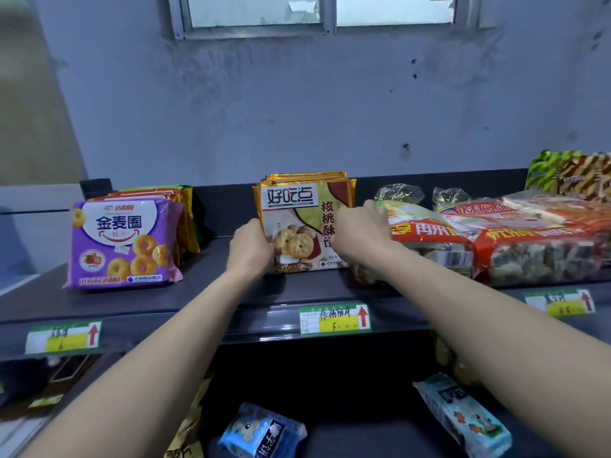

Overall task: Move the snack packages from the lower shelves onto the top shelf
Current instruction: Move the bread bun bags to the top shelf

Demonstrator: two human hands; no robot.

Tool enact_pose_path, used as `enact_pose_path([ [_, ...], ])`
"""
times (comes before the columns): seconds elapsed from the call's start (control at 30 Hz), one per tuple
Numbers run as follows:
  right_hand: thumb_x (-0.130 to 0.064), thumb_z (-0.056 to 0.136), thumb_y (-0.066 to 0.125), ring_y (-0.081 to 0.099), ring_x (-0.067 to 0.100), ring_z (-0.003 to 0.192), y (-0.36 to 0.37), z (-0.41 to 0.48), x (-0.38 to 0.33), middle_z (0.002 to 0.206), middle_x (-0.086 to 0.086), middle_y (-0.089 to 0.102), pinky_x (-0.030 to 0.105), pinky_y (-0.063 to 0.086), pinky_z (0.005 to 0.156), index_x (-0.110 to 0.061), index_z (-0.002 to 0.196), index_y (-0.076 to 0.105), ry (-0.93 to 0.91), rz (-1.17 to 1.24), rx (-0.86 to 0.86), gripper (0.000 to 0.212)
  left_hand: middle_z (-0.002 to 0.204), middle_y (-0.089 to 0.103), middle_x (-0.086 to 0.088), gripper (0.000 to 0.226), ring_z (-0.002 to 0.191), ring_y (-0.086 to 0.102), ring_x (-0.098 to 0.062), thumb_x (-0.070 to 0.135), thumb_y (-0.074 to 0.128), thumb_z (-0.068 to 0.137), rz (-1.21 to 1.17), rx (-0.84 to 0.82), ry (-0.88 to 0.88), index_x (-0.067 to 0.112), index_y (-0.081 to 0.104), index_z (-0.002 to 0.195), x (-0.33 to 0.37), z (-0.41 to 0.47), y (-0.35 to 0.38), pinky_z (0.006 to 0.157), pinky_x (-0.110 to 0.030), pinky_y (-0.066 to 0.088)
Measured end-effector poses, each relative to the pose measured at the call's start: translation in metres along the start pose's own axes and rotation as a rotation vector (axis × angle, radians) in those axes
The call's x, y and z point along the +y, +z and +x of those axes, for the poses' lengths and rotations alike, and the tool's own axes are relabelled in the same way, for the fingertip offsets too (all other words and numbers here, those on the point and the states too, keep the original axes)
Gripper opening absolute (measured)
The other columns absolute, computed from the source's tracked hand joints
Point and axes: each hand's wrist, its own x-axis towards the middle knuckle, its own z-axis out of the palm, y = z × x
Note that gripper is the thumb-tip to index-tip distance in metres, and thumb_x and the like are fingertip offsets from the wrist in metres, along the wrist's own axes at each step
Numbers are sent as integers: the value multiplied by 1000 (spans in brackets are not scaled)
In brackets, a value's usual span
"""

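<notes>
A gold walnut-cookie package [299,219] stands upright at the front of a row of like packs on the dark top shelf [205,292]. My left hand [249,247] grips its lower left edge. My right hand [360,228] holds its right edge, fingers curled round the side. A purple ring-cookie package [122,244] stands to the left with more packs behind it. On the lower shelf lie a blue snack pack [264,433] and a light-blue pack [463,419].
Red-and-clear bagged snacks [529,239] fill the top shelf's right side, with a green-striped pack [568,175] behind. Price tags [334,319] hang on the shelf's front rail. Yellow packs [188,434] sit low on the left. A blue wall and window rise behind.
</notes>
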Motion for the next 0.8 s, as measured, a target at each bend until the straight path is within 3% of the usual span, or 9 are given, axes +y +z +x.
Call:
enact_pose_path([
  [0.1,-15,88,46,44,32,106,-1,-4,1,98,12,63,42,33,91,-15,62,33,-16,17,33,30,117,56,-16,37,108,54,-35,19,68,82,43,-16,-14,4,51,111,0,-1,-2,87,-42,46],
  [0.2,-18,90,48,47,31,106,-1,-9,6,101,12,65,41,34,91,-11,85,58,-35,107,88,13,121,46,-17,44,110,49,-36,19,69,82,104,108,48,4,44,116,6,-13,-6,87,-44,43],
  [0.3,-21,89,49,50,32,108,-8,-17,20,106,12,66,39,37,91,-9,103,66,-12,145,172,25,117,47,-14,37,106,49,-32,19,64,85,75,202,208,5,47,114,21,-29,-11,81,-38,41],
  [0.43,-20,87,50,52,37,111,-24,-25,55,113,16,65,39,42,90,-5,105,65,133,161,213,28,91,62,-4,18,91,60,-26,27,58,90,-138,-48,268,10,59,94,55,-46,-8,77,-36,50],
  [0.5,-22,86,51,54,38,109,-29,-28,77,110,18,66,37,43,83,-4,98,64,247,152,176,25,87,66,-8,27,86,62,-25,32,56,92,-178,-189,264,7,64,92,73,-50,-3,76,-38,51],
  [0.57,-30,87,54,57,35,103,-33,-33,96,107,19,66,33,39,73,-6,86,59,355,131,81,24,78,64,-12,41,71,56,-23,40,53,92,-173,-331,218,1,66,92,86,-52,3,65,-35,47],
  [0.63,-42,90,53,59,33,101,-35,-37,108,113,20,64,30,36,70,-7,90,59,412,157,-17,35,67,55,-8,50,57,45,-19,45,51,91,-170,-457,145,-3,63,90,94,-52,9,54,-29,37],
  [0.73,-51,90,50,60,31,100,-37,-40,116,114,19,63,27,35,67,1,110,61,441,235,-87,57,77,59,-7,57,59,50,-16,53,50,88,-234,-572,54,-2,59,94,99,-50,20,55,-26,45],
  [0.8,-55,90,48,60,27,82,-40,-39,117,104,15,65,28,38,59,-5,109,61,461,251,-142,55,88,64,-9,65,76,63,-22,61,50,84,-280,-573,6,-1,58,98,101,-47,26,70,-33,57],
])
